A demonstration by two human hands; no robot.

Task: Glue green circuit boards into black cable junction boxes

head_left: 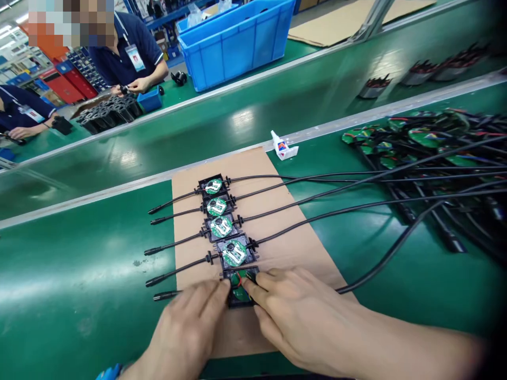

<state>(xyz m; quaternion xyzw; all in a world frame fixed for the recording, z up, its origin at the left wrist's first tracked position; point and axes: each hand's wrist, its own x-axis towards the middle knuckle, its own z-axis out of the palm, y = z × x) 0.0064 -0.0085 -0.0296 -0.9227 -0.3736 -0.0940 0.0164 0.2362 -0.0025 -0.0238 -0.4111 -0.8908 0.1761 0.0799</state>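
The nearest black plastic case [242,303] lies on the cardboard between my hands, with a green circuit board [238,293] and a red wire in it. My left hand [188,319] is closed at the case's left edge, over the short black cable [164,296] whose plug end sticks out beyond it. From the right, my right hand [295,303] rests its forefinger on the wires and board, its other fingers curled by the case's right edge. The long black cable [380,269] runs out from under it. My fingertips' exact hold is partly hidden.
Beyond lie several black cases with circuit boards [221,227] in a row on the cardboard sheet [277,264]. A white glue bottle [282,148] lies behind. Cabled boards [428,140] are heaped right. Across the channel are a blue bin [237,47] and two co-workers [138,58].
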